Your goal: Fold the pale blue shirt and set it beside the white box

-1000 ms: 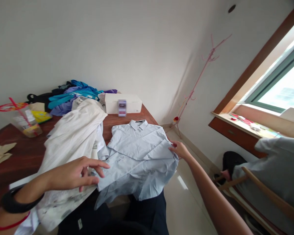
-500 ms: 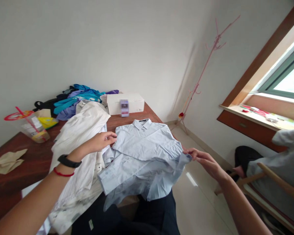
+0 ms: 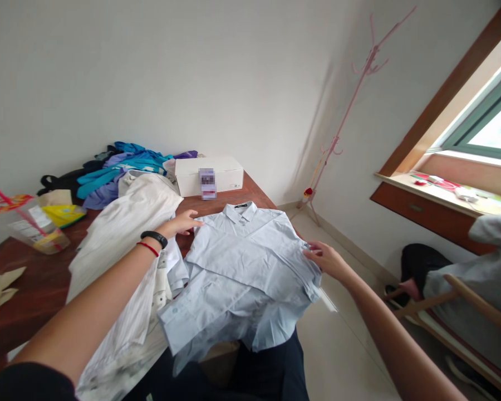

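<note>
A light blue collared shirt (image 3: 242, 250) lies on the table with its collar at the far end. One sleeve crosses its lower part, and the lower end hangs over the near edge towards my lap. My left hand (image 3: 182, 224) is at the shirt's left shoulder, fingers stretched out and fingertips touching the cloth's edge. At the right side, my right hand (image 3: 324, 259) pinches the shirt's edge between thumb and fingers. Beside the shirt on the left is a white striped garment (image 3: 112, 262).
On the wooden table (image 3: 33, 281) stand a white box (image 3: 229, 172) and a plastic cup with a straw (image 3: 45, 234). Crumpled clothes (image 3: 125, 167) pile up against the wall. To the right are a pink coat stand (image 3: 354, 106) and a wooden chair (image 3: 476, 295).
My left hand has moved up to the shirt's shoulder. My right hand has moved slightly up and inward, and the cloth it held out at the right now lies closer in.
</note>
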Tool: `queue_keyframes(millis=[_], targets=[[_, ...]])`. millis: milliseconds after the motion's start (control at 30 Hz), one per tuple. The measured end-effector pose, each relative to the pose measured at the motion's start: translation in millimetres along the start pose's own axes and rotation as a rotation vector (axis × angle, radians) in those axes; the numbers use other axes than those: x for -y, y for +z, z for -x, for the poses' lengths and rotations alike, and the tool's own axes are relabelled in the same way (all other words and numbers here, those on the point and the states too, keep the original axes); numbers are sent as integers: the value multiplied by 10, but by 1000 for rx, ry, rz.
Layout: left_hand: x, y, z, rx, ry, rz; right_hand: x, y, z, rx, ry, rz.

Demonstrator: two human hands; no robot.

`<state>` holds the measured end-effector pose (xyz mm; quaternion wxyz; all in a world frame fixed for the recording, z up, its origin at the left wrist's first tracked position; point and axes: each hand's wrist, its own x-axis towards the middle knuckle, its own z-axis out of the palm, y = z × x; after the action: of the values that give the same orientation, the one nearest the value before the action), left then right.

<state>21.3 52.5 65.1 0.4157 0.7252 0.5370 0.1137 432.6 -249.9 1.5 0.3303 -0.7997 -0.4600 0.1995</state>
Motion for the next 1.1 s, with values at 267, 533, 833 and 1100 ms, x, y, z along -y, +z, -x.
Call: queue_keyframes(millis=[267, 533, 833, 1100], targets=[[96, 8, -154, 90, 58, 12, 66, 140, -602, -18, 22, 316], [349, 12, -288, 94, 155, 81, 159, 194, -987, 67, 43, 233], [402, 33, -242, -13, 174, 62, 196, 207, -1118, 36, -3, 184], [320, -70, -111, 44, 55, 117, 516, 393, -1765, -21, -81, 417]])
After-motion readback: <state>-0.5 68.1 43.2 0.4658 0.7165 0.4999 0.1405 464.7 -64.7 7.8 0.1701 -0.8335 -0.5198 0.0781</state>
